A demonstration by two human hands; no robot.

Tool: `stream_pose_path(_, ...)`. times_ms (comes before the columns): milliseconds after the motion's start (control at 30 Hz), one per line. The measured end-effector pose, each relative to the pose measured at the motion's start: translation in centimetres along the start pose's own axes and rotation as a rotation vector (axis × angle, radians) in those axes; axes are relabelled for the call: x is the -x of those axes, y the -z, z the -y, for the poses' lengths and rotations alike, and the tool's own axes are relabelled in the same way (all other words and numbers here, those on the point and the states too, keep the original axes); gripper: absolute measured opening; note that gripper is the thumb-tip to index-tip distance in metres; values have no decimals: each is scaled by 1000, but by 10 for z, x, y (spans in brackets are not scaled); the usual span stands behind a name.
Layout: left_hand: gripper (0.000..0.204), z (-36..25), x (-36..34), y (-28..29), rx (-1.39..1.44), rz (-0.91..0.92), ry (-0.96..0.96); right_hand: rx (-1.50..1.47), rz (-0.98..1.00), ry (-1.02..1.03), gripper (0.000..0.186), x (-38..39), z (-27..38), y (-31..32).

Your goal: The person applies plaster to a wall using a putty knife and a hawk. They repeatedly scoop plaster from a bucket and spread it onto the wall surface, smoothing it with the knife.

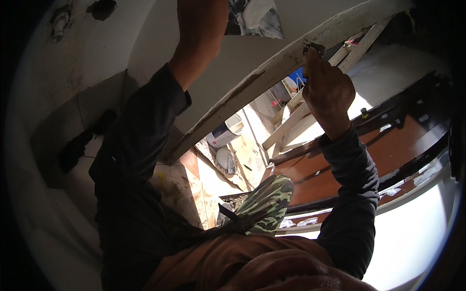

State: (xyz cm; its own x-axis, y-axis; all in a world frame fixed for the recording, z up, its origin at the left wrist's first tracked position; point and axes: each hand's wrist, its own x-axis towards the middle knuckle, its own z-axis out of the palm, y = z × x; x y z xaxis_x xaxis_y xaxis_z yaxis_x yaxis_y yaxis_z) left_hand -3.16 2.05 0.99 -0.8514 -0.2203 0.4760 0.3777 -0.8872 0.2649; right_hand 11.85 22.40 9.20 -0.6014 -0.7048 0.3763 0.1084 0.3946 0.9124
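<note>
At the upper edge, my left hand (204, 19) is cut off by the picture, with its fingers out of sight. From beside it juts a flat, thin plate smeared with white putty (255, 19), which the hand holds up. My right hand (326, 89) is closed on a small putty knife (313, 47), mostly covered by the fingers. Its dark blade meets the long, pale frame edge (272, 70), where the surface looks chipped and stained. The frame edge runs slantwise from lower left to upper right.
Below stand an open paint bucket (225, 132) and a round pale lid or container (225, 161) on tiled floor. A wooden ladder (296, 116) leans at right. A brown panel (330, 169) with dark edges and white patches lies beneath my right arm. My camouflage-clad knee (272, 201) is bent.
</note>
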Motion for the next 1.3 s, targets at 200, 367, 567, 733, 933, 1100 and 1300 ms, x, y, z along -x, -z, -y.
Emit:
stream_pose_path(200,12,-6,2,-2,34,35,28,-161,123,129,31,20,51,20)
stream_pose_path(367,12,-8,1,-3,28,2,40,-281,-1,161,44,9,18,21)
stream_pose_path(567,11,-5,0,1,30,5,22,-267,71,230,50,28,-15,26)
stream_pose_path(733,11,-1,0,0,61,4,44,-122,-7,108,45,6,-12,28)
stream_pose_path(933,11,-4,2,2,30,8,20,-294,70,242,39,12,38,39)
stream_pose_path(1100,11,-7,1,-1,47,12,21,-245,83,111,49,26,5,29)
stream_pose_path(1300,11,-5,2,-1,-1,-5,37,-284,47,270,38,17,-11,37)
